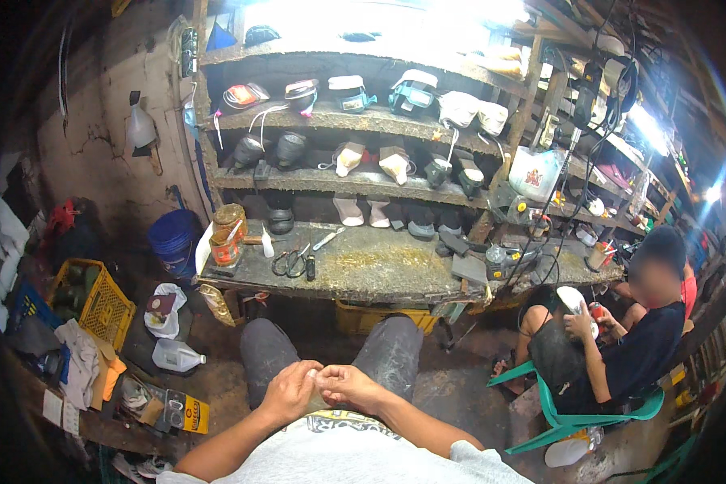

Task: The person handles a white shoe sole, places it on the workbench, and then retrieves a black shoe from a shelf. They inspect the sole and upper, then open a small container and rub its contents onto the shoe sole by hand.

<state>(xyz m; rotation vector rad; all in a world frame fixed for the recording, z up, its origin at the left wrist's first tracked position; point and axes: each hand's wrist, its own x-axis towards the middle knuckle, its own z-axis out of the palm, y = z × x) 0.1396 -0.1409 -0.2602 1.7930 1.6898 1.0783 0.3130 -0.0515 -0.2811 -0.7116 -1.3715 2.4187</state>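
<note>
My left hand [290,389] and my right hand [345,385] meet in front of my shirt, above my lap. The fingers of both are curled in and touch at the tips. Whatever may lie between them is too small or hidden to name. Past my knees stands a rough workbench [363,270]. On its near left part lie black-handled scissors [286,264] and a dark handled tool [310,268]. Behind them are a cutter knife [328,239] and a small white squeeze bottle [267,242]. Neither hand touches any of these.
Wooden shelves [323,121] over the bench hold several shoes. Jars [226,242] stand at the bench's left end, with a blue bucket [175,242] beyond. A yellow crate [105,310] sits at left. At right a person [621,347] on a green chair [561,419] holds a white shoe [573,300].
</note>
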